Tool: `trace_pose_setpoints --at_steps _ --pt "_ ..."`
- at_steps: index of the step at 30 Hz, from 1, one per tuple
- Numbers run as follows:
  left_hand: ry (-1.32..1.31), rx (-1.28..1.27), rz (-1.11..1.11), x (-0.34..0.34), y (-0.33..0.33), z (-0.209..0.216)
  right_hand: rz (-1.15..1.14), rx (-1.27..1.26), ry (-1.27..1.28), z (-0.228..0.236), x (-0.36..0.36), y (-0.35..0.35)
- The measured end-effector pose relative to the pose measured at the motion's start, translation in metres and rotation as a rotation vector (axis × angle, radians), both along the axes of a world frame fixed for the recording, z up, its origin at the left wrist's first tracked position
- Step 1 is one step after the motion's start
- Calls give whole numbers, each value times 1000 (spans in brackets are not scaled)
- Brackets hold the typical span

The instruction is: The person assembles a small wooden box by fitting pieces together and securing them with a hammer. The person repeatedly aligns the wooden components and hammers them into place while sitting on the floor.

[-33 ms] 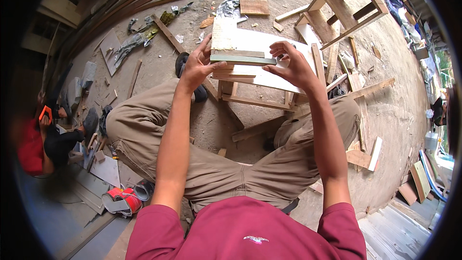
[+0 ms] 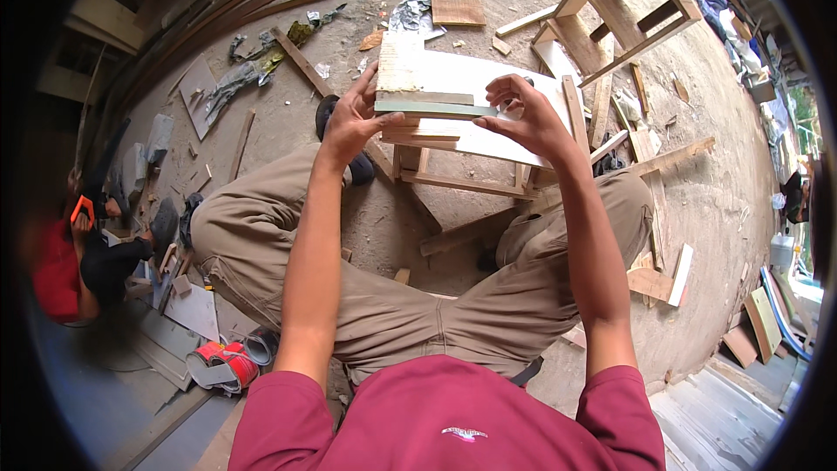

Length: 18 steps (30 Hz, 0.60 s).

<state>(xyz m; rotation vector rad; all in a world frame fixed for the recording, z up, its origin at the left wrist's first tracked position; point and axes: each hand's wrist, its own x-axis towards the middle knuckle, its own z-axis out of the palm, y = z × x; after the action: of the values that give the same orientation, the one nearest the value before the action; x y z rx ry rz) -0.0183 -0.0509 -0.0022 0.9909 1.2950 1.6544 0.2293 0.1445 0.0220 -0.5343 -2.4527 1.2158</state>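
Out in front of me, my left hand [image 2: 353,122] grips the left end of a long, flat greenish-grey strip [image 2: 427,111], thumb on its near side. My right hand [image 2: 523,118] curls at the strip's right end, thumb against it. Something small and dark shows behind its fingers, too hidden to name. Beyond the strip lie a thin wooden piece [image 2: 436,98] and a pale, rough wooden block [image 2: 401,61]. Another wooden piece [image 2: 423,133] sits just nearer. Under them is a white board [image 2: 523,146] on a low wooden frame [image 2: 466,186].
A wooden frame with shelves [image 2: 580,30] stands at the far right. Loose planks [image 2: 671,160] and offcuts litter the ground around my knees. Red cans [image 2: 222,366] lie at the lower left. At the left edge a person in red [image 2: 57,270] sits beside an orange-handled tool [image 2: 83,207].
The strip and my left hand have shifted very slightly left, and the strip looks a little more tilted. My right hand keeps almost the same pose at its right end.
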Motion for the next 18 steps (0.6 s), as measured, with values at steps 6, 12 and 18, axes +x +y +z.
trace_pose_setpoints --at_steps 6,12,18 --pt "-138 10 -27 -21 -14 -6 178 -661 100 -9 -13 -7" --pt "-149 11 -55 -23 -15 -7 316 -967 128 -16 -23 -11" --pt "-140 16 -46 -22 -16 -5 240 -1031 38 -13 -20 -11"
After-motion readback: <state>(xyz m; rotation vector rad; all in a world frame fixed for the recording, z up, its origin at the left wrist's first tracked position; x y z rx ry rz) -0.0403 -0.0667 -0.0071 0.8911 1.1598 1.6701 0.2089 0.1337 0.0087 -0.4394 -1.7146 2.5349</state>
